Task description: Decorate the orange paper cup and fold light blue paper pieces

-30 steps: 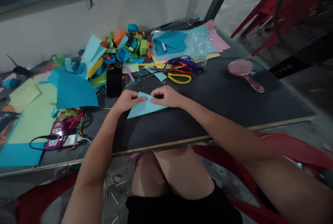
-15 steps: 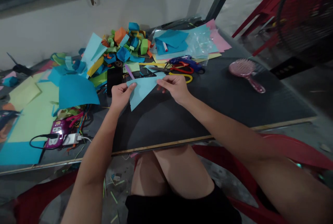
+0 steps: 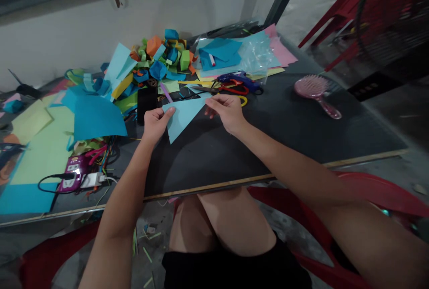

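Pinching opposite corners of a light blue paper triangle between thumbs and fingers, the left hand and right hand hold it over the dark surface in the head view, its third corner turned toward the near edge. Just beyond the hands lie a black phone, a purple pen and yellow-handled scissors (partly hidden by the right hand), while a pink hairbrush rests well apart on the right.
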The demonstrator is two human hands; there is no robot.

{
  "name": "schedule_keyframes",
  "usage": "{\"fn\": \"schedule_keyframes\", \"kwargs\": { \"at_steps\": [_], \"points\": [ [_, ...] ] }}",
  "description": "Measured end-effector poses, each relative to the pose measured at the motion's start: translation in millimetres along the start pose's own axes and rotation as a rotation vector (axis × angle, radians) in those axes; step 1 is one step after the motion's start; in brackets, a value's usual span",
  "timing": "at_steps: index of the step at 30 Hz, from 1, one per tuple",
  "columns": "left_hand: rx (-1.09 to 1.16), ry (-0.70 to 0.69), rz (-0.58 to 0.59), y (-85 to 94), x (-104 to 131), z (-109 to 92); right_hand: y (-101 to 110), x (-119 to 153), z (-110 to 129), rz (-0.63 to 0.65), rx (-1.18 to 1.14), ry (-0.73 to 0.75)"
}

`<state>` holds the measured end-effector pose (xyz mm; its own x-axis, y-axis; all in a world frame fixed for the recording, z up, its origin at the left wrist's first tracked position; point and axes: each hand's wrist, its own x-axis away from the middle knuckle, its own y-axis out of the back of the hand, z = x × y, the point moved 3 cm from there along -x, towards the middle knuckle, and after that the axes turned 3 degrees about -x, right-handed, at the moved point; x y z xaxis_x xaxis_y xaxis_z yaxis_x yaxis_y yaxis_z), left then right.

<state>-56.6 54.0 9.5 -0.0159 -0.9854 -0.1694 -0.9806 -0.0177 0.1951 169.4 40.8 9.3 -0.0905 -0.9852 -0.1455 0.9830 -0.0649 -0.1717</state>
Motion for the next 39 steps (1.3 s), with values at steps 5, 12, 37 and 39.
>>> {"fn": "schedule_keyframes", "kwargs": {
  "at_steps": [5, 12, 37, 39],
  "points": [
    [-0.076, -0.087, 0.030, -2.0, 2, -6, 3, 1, 2, -0.071, 0.053, 0.030],
    [-0.070, -0.053, 0.016, -0.6, 2, -2, 3, 3, 4, -0.121, 0.102, 0.051],
    [-0.055, -0.011, -0.012, -2.6, -1, 5, -2, -1, -5, 0.097, 0.019, -0.078],
    [-0.056, 0.001, 0.010, -4.3, 0, 4, -4, -1, -6, 0.158, 0.083, -0.084]
  ]
}}
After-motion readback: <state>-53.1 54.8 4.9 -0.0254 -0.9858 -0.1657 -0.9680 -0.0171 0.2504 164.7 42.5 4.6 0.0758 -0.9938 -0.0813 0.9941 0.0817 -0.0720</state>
